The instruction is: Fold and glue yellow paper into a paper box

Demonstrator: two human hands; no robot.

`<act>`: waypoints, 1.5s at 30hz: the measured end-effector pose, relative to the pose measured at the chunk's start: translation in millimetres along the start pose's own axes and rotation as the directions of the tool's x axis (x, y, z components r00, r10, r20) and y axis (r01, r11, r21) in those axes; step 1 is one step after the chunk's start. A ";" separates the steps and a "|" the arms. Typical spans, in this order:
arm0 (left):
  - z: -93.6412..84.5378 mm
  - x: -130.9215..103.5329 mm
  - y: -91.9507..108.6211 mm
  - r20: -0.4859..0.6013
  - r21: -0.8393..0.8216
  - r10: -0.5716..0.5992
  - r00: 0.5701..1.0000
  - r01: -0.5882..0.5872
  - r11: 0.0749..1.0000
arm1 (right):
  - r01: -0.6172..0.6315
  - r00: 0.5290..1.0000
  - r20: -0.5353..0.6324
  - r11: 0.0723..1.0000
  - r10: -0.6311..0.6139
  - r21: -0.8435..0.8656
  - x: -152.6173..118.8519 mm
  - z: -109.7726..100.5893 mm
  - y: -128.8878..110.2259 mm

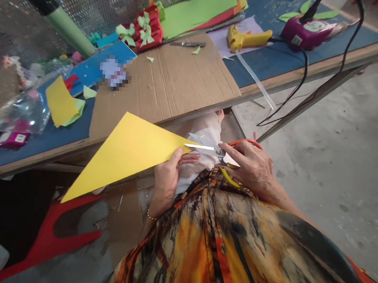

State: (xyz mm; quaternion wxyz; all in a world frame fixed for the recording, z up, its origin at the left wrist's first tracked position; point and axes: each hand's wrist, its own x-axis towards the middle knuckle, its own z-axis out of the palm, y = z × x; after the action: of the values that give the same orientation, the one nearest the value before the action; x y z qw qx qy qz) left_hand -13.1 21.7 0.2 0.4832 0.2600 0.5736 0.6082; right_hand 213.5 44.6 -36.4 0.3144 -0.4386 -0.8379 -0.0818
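Observation:
My left hand (169, 170) pinches a large yellow paper triangle (126, 154) near its right corner, thumb on top and fingers beneath. The sheet spreads out to the left, over the table's front edge and my lap. In my right hand (252, 165) is a pair of scissors (212, 150) with red and yellow handles. Its blades are parted and point left, right at the narrow tip of the triangle. Some fingers of the right hand are hidden behind the handles.
Cardboard (167, 79) covers part of the blue tabletop, with a craft knife (187, 44) on it. A yellow glue gun (248, 38) lies at the right, its glue stick overhanging the edge. Cables hang from a purple power socket (306, 33). Paper scraps (60, 102) lie at the left.

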 end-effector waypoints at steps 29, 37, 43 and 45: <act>-0.2 0.2 2.1 -0.009 -0.005 0.000 1.000 0.000 1.000 | -0.007 0.997 0.074 0.995 -0.001 0.103 -8.9 3.2 5.3; -9.8 3.9 5.6 0.051 0.114 0.055 0.997 -0.061 0.992 | -0.118 0.992 -0.017 0.958 0.126 0.260 13.6 -10.7 16.6; -1.1 58.1 61.6 0.296 0.120 0.146 0.944 -0.188 0.975 | -0.175 0.985 0.045 0.965 0.169 0.197 103.8 -26.5 53.1; 11.3 82.9 87.3 0.346 0.058 0.153 0.926 -0.183 0.981 | -0.209 0.962 0.209 0.968 0.176 0.143 141.8 -20.9 61.5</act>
State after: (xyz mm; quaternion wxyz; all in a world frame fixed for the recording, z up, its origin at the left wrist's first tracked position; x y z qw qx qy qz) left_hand -61.5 111.1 65.6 0.5090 0.4303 0.4838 0.5672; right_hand 212.2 170.0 56.5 0.2722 -0.4969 -0.8217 0.0615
